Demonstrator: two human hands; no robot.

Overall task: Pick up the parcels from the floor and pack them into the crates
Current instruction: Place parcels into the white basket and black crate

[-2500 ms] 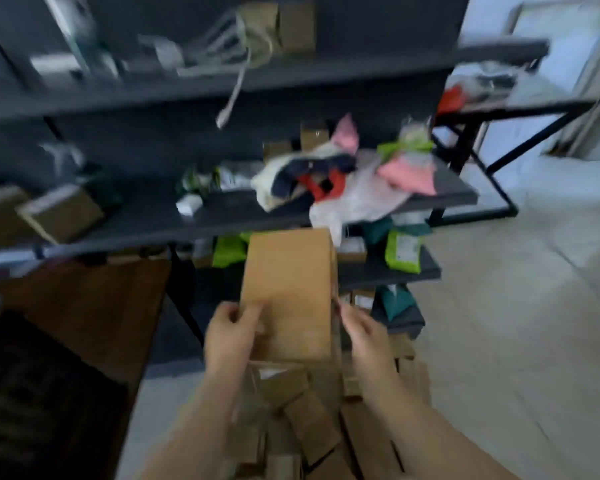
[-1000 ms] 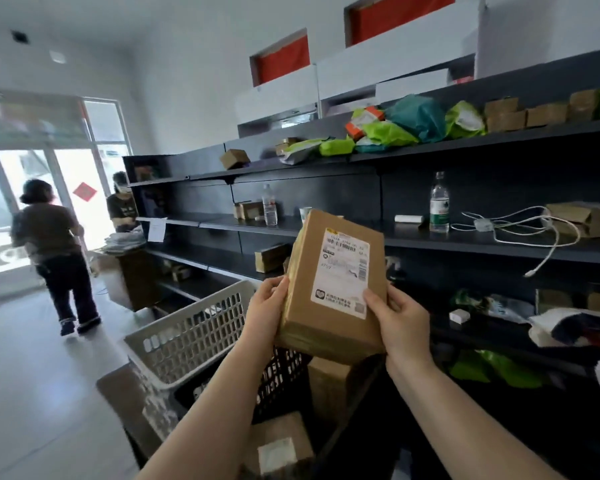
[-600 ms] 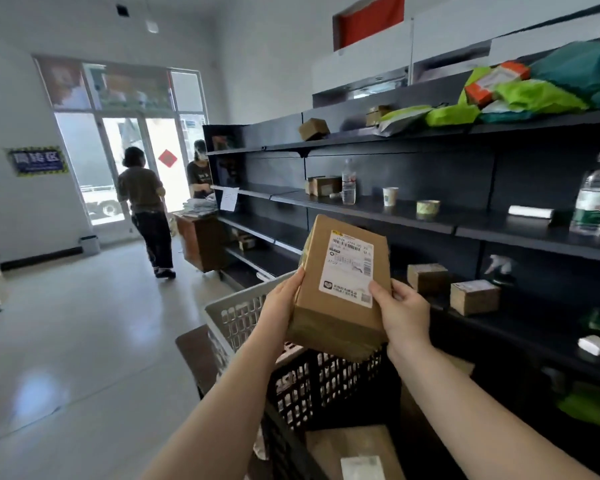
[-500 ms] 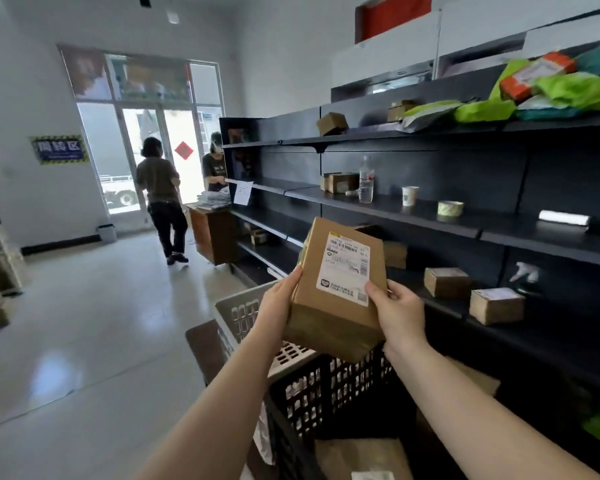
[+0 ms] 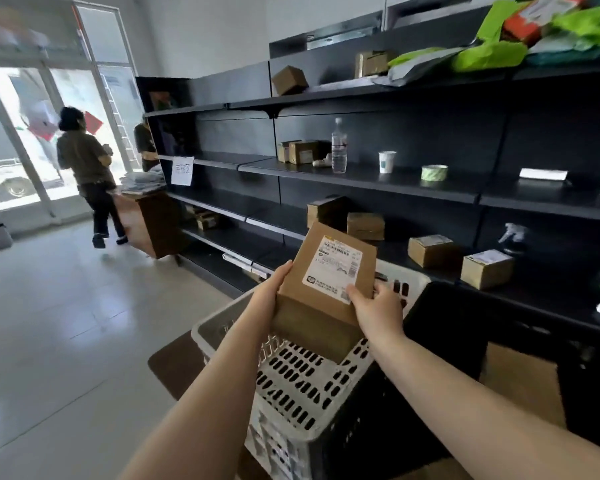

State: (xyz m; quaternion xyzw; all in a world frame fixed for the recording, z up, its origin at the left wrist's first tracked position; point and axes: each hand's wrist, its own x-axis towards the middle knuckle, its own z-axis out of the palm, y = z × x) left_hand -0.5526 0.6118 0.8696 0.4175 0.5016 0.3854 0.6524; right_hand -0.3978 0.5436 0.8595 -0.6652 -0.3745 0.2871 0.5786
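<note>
I hold a brown cardboard parcel (image 5: 312, 317) with a white shipping label between both hands, its lower end down inside the white perforated crate (image 5: 291, 386). My left hand (image 5: 269, 296) grips its left edge. My right hand (image 5: 378, 311) grips its right edge, thumb on the label's corner. A black crate (image 5: 443, 327) stands right beside the white one, with a flat brown parcel (image 5: 523, 382) lying in it.
Long black shelves (image 5: 378, 181) run along the right with small boxes, a water bottle (image 5: 339, 147), a cup and a tape roll. A person (image 5: 87, 174) walks near the glass door at far left, beside a brown counter (image 5: 149, 220). Pale floor tiles (image 5: 66, 323) spread to the left.
The parcel came off the floor pile and was carried leftwards along the shelves. In the last half second it dropped from chest height down into the white crate.
</note>
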